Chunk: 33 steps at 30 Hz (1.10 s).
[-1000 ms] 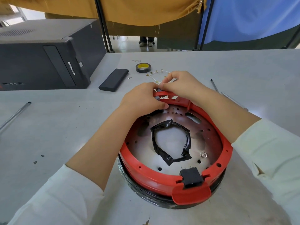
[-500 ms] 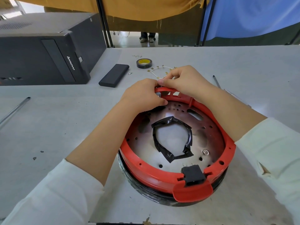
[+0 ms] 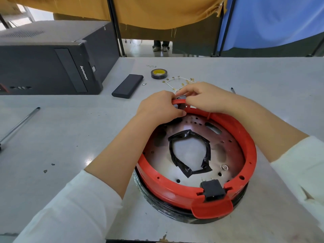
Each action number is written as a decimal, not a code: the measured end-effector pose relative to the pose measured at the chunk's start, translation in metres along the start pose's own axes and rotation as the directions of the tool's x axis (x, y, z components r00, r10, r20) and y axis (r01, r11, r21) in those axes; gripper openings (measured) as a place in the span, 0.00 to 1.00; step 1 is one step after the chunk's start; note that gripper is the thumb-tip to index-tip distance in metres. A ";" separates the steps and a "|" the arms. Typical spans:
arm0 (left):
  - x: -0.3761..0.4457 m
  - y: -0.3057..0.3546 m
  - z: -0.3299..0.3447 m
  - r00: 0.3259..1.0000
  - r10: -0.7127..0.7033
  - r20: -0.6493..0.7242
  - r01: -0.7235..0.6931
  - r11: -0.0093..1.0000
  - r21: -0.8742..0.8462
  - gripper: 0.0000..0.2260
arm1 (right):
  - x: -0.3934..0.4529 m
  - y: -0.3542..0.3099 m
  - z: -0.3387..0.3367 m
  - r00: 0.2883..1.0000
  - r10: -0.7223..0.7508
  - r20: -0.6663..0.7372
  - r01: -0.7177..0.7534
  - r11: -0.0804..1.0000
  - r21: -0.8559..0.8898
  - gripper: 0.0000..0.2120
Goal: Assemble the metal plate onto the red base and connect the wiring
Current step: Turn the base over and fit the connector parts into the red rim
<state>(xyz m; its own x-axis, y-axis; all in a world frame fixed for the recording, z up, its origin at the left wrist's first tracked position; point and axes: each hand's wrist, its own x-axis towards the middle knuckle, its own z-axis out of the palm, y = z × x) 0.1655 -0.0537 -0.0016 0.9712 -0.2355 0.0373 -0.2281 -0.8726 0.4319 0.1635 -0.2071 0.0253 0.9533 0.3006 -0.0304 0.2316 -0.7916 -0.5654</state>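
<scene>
Presently, a small dark part at the far rim of the red base (image 3: 198, 192) is pinched by the left hand (image 3: 159, 107) and right hand (image 3: 205, 97); the rigid metal plate (image 3: 226, 151) is judged best held by its edge.

On the desk (image 3: 263, 76): one red base (image 3: 168, 188) holding one metal plate (image 3: 226, 151), near the front edge; one black connector block (image 3: 212, 189) on its near rim. One roll of tape (image 3: 158, 73), one white wire harness (image 3: 177, 81) and one dark flat case (image 3: 127, 86) toward the far edge. One computer tower (image 3: 43, 62) at the far left corner. Two thin rods: one (image 3: 19, 124) at the left edge, one (image 3: 233, 90) on the right. Two hands: left hand (image 3: 159, 107), right hand (image 3: 205, 97).
</scene>
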 end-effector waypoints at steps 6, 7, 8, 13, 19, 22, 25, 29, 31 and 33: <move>-0.001 -0.001 0.000 0.999 0.005 -0.034 -0.004 1.000 0.006 0.17 | -0.006 0.010 0.009 0.993 -0.104 -0.049 0.097 0.987 -0.127 0.23; -0.001 -0.001 0.000 0.999 0.002 -0.043 -0.001 1.000 0.016 0.18 | -0.004 0.010 0.009 0.993 -0.097 -0.060 0.089 0.988 -0.123 0.22; -0.002 -0.001 0.000 0.999 0.001 -0.050 0.000 1.000 0.031 0.18 | -0.003 0.011 0.010 0.993 -0.093 -0.067 0.084 0.988 -0.129 0.21; -0.003 -0.001 0.000 0.998 0.009 -0.066 -0.004 0.998 0.067 0.16 | -0.001 0.012 0.016 0.981 -0.128 -0.147 0.097 0.975 -0.202 0.15; -0.003 -0.001 0.000 0.999 0.007 -0.050 -0.003 0.997 0.074 0.14 | -0.002 0.013 0.016 0.983 -0.112 -0.146 0.089 0.984 -0.151 0.15; -0.002 0.000 0.000 0.999 0.009 -0.048 -0.005 0.998 0.070 0.14 | -0.003 0.012 0.015 0.988 -0.088 -0.129 0.074 0.992 -0.105 0.16; -0.002 0.000 0.000 0.999 0.011 -0.048 -0.007 0.998 0.069 0.14 | -0.002 0.012 0.014 0.992 -0.061 -0.115 0.049 0.994 -0.098 0.16; -0.001 -0.002 0.000 0.999 0.015 -0.046 -0.012 0.998 0.062 0.13 | -0.001 0.013 0.016 0.991 -0.042 -0.127 0.026 0.992 -0.126 0.15; 0.000 -0.002 0.001 0.999 0.019 -0.044 -0.016 0.998 0.064 0.12 | -0.001 0.013 0.017 0.989 -0.029 -0.142 0.006 0.987 -0.160 0.15; 0.000 -0.002 0.001 0.999 0.023 -0.042 -0.021 0.998 0.064 0.11 | -0.001 0.013 0.018 0.989 -0.032 -0.146 0.005 0.983 -0.182 0.15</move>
<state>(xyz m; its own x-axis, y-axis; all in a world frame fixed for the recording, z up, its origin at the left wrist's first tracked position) 0.1662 -0.0520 -0.0034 0.9676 -0.2379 0.0848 -0.2522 -0.8933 0.3721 0.1618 -0.2077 0.0029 0.9635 0.2448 0.1081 0.2676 -0.8739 -0.4059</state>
